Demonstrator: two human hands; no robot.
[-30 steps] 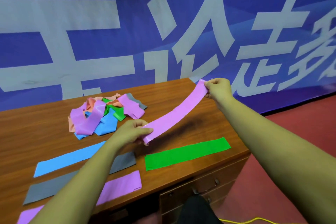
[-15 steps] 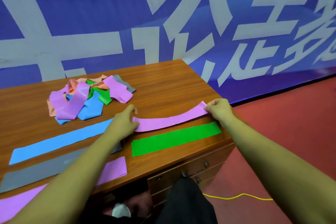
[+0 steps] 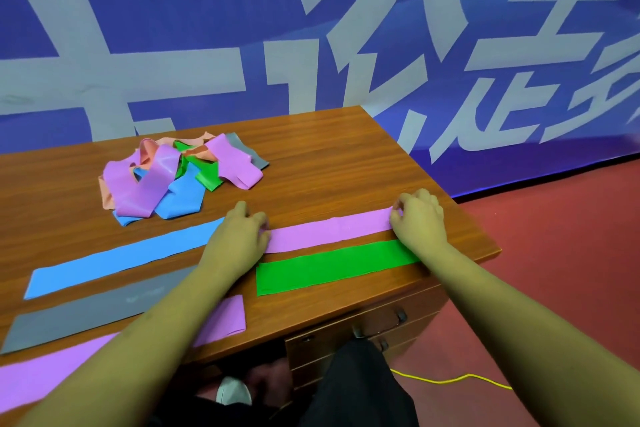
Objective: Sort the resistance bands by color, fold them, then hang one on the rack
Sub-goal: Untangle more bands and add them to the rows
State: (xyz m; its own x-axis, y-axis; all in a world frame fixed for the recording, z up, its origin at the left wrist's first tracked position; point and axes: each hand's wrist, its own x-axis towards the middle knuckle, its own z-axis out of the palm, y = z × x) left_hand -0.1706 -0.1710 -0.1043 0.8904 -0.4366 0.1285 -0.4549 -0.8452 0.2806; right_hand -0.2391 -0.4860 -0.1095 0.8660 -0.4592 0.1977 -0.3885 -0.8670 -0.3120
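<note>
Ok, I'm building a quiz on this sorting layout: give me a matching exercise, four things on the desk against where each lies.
Things:
1. green band
2. blue band
3. grey band
4. tangled pile

Places:
A. far side of the desk, behind the flat strips
B. just nearer than the far pink band the right hand pinches
C. between the blue band and the near pink band
D. left of the left hand, beyond the grey band

Pairs: 1-B, 2-D, 3-C, 4-A

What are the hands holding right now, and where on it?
The pink band, lying on the desk: the left hand pinches its left end, the right hand its right end.
</note>
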